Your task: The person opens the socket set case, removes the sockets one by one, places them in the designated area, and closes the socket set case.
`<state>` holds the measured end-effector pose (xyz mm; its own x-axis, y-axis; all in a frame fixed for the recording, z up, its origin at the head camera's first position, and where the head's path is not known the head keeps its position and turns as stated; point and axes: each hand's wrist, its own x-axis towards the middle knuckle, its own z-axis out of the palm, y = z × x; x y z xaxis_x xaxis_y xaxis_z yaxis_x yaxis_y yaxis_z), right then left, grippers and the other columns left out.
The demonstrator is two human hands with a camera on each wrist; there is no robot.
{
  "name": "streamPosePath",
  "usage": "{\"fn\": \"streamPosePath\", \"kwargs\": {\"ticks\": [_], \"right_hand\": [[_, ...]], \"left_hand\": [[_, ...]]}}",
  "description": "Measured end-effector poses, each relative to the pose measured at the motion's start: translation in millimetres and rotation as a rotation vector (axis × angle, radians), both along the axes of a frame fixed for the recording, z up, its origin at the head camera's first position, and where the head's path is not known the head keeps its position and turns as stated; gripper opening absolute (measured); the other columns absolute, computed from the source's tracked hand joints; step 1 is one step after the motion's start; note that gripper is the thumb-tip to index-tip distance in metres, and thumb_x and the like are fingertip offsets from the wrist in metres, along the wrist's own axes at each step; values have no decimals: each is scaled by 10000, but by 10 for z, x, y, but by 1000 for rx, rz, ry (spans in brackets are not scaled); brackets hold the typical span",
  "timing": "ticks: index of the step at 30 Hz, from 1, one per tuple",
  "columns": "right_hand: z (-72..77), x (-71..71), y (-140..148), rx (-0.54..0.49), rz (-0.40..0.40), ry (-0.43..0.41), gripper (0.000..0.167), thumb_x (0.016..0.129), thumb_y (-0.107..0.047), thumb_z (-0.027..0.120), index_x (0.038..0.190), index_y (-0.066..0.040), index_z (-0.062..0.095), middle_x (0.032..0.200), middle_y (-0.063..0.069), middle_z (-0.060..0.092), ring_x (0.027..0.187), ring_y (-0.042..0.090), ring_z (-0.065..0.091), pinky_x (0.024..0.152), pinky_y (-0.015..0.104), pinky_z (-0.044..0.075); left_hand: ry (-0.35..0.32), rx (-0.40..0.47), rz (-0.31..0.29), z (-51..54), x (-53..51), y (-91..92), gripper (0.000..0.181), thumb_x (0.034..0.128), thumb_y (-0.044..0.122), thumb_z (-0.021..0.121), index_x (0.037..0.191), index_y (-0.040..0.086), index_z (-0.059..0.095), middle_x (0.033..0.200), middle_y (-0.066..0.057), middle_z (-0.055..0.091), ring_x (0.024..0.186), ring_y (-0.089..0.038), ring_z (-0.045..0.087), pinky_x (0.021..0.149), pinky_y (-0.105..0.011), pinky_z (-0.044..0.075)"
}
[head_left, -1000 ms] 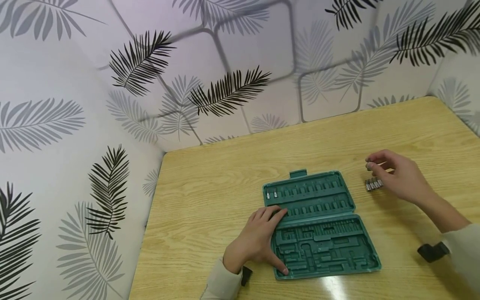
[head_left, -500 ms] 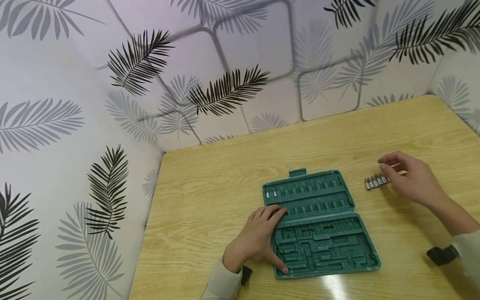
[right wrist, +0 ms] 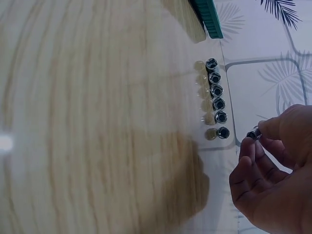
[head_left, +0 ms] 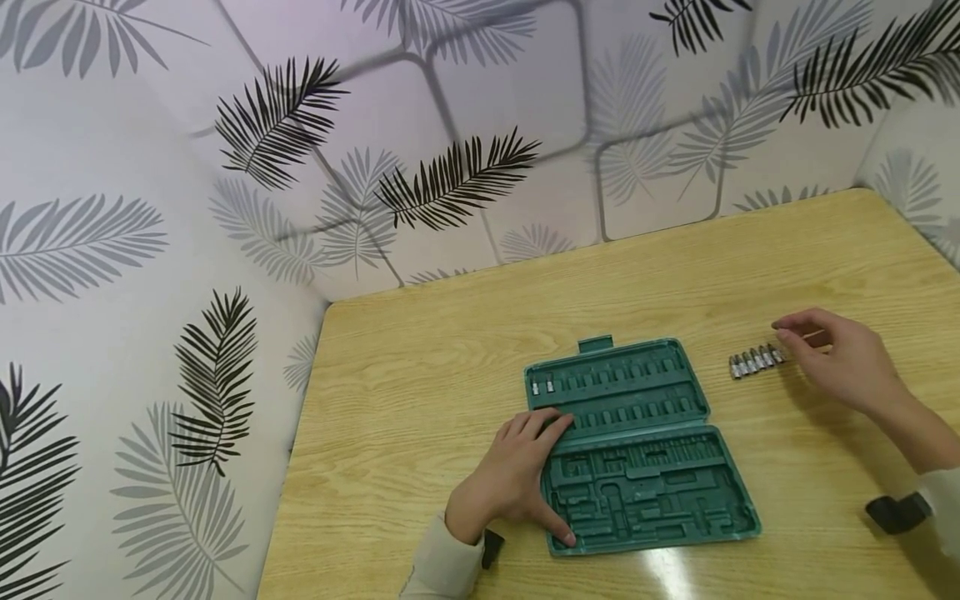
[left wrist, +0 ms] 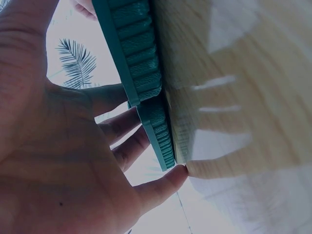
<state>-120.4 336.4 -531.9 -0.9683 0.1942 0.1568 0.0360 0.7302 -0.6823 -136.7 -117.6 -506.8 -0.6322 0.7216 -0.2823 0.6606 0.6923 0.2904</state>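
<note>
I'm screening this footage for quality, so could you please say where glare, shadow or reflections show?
Head: white glare on the table, below the green case in frame. Left wrist: the shiny table mirrors part of the left grip. Right wrist: bright spot at the left edge, dark shadow low down, reflections beside the sockets.

Open green case [head_left: 652, 492], lined-up metal pieces [head_left: 757, 360], one piece [right wrist: 253, 133] pinched

walls [head_left: 517, 92]: white, black and grey fronds [head_left: 459, 183] | table [head_left: 420, 375]: yellowish wood-grain | 1 glare patch [head_left: 667, 572]
</note>
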Motion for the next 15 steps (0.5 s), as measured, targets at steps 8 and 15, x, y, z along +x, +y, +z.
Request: {"fn": "streamPosePath", "kwargs": {"ticks": [8,15], "right_hand": [[-68,-32,52,28,-6,-20,235,1082,-135,661,1212,35,759,1145,349,752,793,-227,450,610,165,453],[-91,-55,80,69,-18,-77,271,1077,-150,656,1181,79,758,1074,331,760,822,253,692,617,202,437]], "left_hand": [[-2,1,1,18,6,0,1460,613,719,999,1761,240,236,1787,-19,295,1640,-272,311,1333,-530,324],[13,-2,-4,28,14,-1,1461,611,731,993,1761,239,238,1784,-21,300,1633,-274,320,1331,-527,330]]}}
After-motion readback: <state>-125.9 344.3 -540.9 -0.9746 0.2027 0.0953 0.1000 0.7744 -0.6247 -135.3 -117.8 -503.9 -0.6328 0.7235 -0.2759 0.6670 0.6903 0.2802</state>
